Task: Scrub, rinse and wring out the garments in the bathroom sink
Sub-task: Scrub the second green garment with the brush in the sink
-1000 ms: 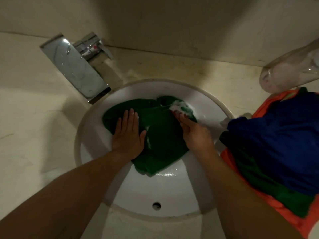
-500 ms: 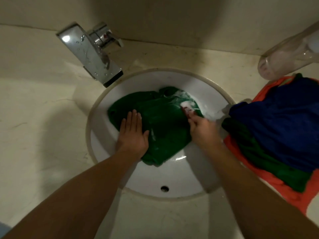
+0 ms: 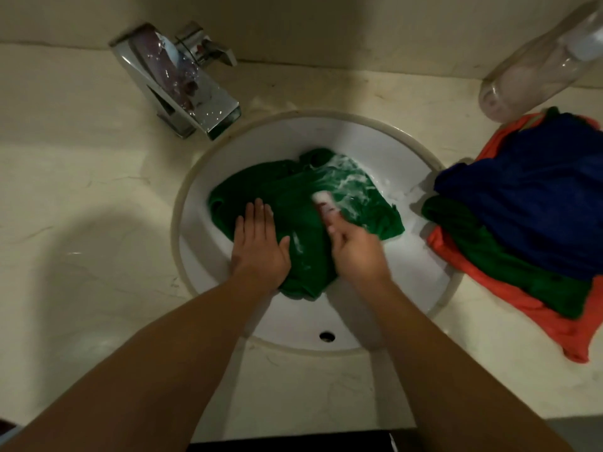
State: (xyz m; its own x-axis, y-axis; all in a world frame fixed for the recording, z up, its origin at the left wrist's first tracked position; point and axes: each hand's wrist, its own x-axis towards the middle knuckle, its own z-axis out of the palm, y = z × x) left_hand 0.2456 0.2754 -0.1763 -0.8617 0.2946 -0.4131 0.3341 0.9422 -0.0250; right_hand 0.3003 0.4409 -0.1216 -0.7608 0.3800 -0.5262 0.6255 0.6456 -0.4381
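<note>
While the left hand (image 3: 261, 247) lies flat, fingers straight, pressing the green garment (image 3: 293, 197) in the white sink (image 3: 385, 141) at frame centre, the right hand (image 3: 357, 252) grips a small pale bar (image 3: 323, 201), blurred, against the sudsy cloth. Blue, green and orange clothes (image 3: 538, 197) are piled on the worktop (image 3: 81, 197) at right, below a clear bottle (image 3: 538, 66); a chrome tap (image 3: 182, 93) stands upper left.
</note>
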